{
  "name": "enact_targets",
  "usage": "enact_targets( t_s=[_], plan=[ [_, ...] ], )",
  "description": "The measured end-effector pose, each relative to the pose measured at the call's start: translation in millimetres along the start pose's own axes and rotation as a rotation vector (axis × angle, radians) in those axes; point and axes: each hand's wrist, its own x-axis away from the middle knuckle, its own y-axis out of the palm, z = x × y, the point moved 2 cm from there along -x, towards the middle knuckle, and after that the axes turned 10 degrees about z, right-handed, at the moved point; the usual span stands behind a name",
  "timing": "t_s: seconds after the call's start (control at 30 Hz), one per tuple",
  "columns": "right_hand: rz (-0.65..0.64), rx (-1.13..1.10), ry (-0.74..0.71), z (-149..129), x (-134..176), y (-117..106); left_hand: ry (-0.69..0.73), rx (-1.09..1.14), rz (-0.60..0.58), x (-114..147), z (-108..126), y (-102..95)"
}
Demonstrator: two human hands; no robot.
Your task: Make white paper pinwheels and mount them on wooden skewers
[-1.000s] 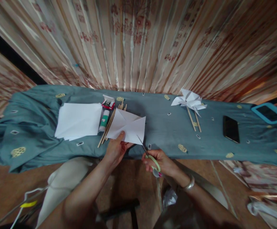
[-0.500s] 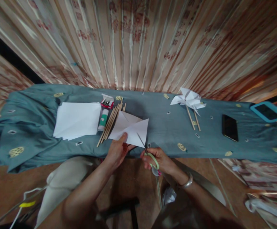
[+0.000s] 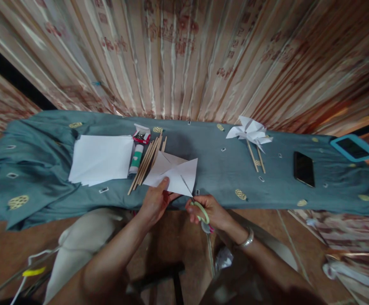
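My left hand [image 3: 157, 198] pinches a white square of paper [image 3: 178, 173] near its front edge, thumb on top. Slits run into the sheet from its corners. My right hand [image 3: 206, 209] is closed around the scissors [image 3: 202, 213], which have light green handles. Their blades meet the paper at its near right corner; how far apart the blades are I cannot tell. Beside the sheet, on the left, lie several wooden sticks [image 3: 144, 163], a green and white glue stick [image 3: 136, 159] and a small red box [image 3: 141, 134] of metal pins.
A stack of white paper [image 3: 102, 159] lies on the left of the green cloth [image 3: 216, 169]. Paper pinwheels [image 3: 250, 132] on sticks, a black phone [image 3: 304, 168] and a blue-framed device [image 3: 353, 148] lie to the right. A pleated curtain [image 3: 171, 63] hangs behind.
The scissors have drawn back slightly toward the sheet's near right corner, and a dark slit now shows along where the blade was. My left hand keeps its grip.
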Motion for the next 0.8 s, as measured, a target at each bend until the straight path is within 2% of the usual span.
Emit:
enact_targets(
  t_s=[0.27, 0.63, 0.8],
  plan=[
    [0.016, 0.001, -0.006, -11.5, 1.5, 3.6, -0.026, -0.046, -0.036, 1.8, -6.4, -1.8],
    [0.04, -0.026, 0.056, -4.2, -2.9, 4.6, -0.043, -0.028, -0.009, 2.4, -6.1, -1.6],
    [0.026, 0.014, 0.022, -6.8, -1.6, 5.0, -0.038, -0.042, 0.0, 1.4, -6.7, -2.0]
  ],
)
